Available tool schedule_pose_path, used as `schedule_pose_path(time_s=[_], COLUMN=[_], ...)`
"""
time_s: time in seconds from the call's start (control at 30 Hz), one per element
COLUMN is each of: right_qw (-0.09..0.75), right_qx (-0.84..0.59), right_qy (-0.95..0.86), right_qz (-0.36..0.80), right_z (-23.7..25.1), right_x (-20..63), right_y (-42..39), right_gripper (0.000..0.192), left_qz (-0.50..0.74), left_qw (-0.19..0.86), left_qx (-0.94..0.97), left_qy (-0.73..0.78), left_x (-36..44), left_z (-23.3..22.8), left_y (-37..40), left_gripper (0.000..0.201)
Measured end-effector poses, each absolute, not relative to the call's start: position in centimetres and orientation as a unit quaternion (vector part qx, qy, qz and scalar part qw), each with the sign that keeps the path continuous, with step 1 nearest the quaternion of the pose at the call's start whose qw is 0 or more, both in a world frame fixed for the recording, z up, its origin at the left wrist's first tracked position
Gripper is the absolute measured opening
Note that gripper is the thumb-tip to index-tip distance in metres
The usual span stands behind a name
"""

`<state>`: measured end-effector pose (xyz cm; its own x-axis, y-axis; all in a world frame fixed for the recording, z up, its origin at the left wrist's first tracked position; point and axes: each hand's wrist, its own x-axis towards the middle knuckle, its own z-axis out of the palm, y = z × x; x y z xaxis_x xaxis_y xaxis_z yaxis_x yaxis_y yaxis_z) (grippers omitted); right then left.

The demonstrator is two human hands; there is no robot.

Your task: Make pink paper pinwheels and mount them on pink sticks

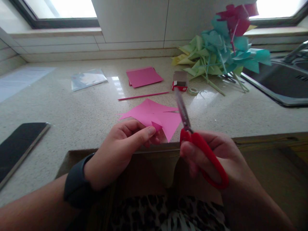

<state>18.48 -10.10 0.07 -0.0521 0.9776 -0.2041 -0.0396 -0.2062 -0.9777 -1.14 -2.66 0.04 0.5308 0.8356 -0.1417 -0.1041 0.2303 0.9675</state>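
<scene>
A pink sheet of paper [154, 112], cut into pointed flaps, is held at the counter's front edge. My left hand [130, 136] pinches its near side between thumb and fingers, where a small corner folds over. On the paper's right side a slit stands slightly apart. My right hand [211, 154] grips red-handled scissors [185, 118] by the loops, just right of the paper. Their blades point up and away and look closed, though slightly blurred. Behind the paper lies a thin pink stick [143, 96].
Behind are stacked pink sheets [144, 77], a small red box [179, 81], a tape roll [193, 91] and a clear plastic packet [88, 80]. Paper flowers [223, 48] lie beside the sink [281, 86] at right. A dark phone-like slab [19, 147] rests at left.
</scene>
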Motion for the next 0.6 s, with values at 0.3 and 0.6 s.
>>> schedule_pose_path(time_s=[0.3,0.6], right_qw=[0.312,0.292], right_qx=[-0.512,-0.452], right_qy=[-0.379,-0.403], right_qz=[0.705,0.74], right_z=[-1.6,-3.3], right_x=[21.2,21.8], right_y=[-12.1,-12.0], right_gripper=[0.051,0.042], left_qz=[0.35,0.343], left_qw=[0.715,0.719], left_qx=[0.503,0.5], left_qy=[0.336,0.34], left_x=[-1.0,-1.0], left_z=[0.2,0.5], left_y=[-2.4,-2.6], left_gripper=[0.022,0.021])
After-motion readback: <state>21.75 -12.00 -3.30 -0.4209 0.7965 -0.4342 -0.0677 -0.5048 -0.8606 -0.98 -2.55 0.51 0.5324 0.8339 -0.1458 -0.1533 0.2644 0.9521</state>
